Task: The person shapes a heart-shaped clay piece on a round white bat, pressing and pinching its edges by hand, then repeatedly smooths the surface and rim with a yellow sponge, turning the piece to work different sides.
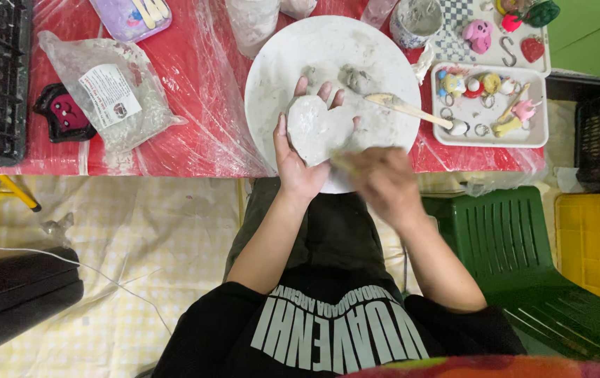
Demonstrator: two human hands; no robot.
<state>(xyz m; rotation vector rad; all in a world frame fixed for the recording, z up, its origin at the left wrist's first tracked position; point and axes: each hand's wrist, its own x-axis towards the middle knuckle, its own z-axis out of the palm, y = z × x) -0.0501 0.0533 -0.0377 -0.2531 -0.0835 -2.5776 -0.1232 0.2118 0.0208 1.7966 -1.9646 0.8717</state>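
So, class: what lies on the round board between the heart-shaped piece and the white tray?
In the head view, a wooden stick lies on the round board, between the heart-shaped piece and white tray.

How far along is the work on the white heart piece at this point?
Done: the white heart piece is cast and out of any mould, resting in the left hand. In hand: the blurred right hand works its lower edge with a small tool. Left: it is unpainted, unlike the coloured charms in the tray.

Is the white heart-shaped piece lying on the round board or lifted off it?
Lifted: the heart-shaped piece rests in the left hand, fingers behind it, above the round white board. The blurred right hand works at its lower edge.
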